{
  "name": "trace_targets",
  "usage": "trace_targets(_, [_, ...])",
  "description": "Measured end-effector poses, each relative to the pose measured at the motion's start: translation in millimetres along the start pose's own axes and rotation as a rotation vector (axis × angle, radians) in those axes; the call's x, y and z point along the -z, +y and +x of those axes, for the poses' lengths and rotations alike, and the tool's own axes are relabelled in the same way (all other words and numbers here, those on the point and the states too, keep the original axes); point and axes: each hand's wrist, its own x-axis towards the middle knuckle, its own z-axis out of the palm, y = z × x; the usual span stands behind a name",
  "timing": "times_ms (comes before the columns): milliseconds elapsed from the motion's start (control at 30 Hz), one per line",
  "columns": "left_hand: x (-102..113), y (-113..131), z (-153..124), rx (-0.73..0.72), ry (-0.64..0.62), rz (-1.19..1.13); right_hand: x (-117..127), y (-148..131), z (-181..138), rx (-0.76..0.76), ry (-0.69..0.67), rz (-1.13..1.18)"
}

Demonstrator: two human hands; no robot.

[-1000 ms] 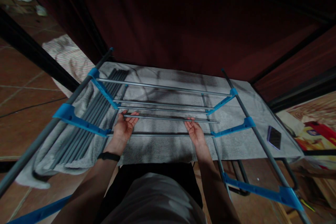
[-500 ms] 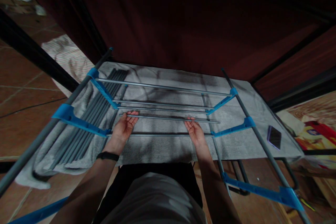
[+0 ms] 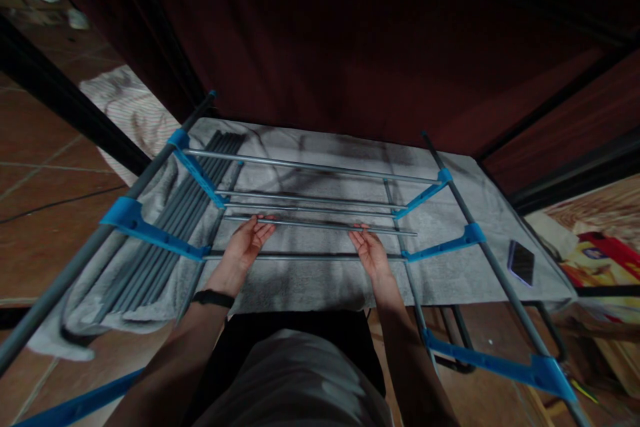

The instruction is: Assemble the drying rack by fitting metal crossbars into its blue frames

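Observation:
A loose grey metal tube (image 3: 313,223) lies level across both my hands, above the towel-covered table. My left hand (image 3: 250,240) grips it left of its middle, thumb on top and fingers beneath. Toward its right end my right hand (image 3: 369,247) pinches it the same way. Around the tube stands a rack frame of grey side poles joined by blue plastic brackets (image 3: 195,173). Fixed crossbars (image 3: 310,168) span the brackets at the far side, and another crossbar (image 3: 305,257) runs nearer to me, below my fingers. Both tube ends are free of the brackets.
Several loose grey tubes (image 3: 175,233) lie side by side on the grey towel (image 3: 320,287) at the left. A phone (image 3: 521,262) rests at the right. A dark red curtain (image 3: 350,47) hangs behind; a red and yellow package (image 3: 600,260) sits far right.
My left hand has slid rightward along the tube, closer to its middle. The tube has shifted slightly left. My right hand has barely moved.

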Motion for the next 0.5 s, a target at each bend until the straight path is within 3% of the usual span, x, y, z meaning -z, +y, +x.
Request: trace_targets(500, [-34,-57,-24,0.150,-0.193,-0.005,3,3,2,0.010,-0.046,-0.015])
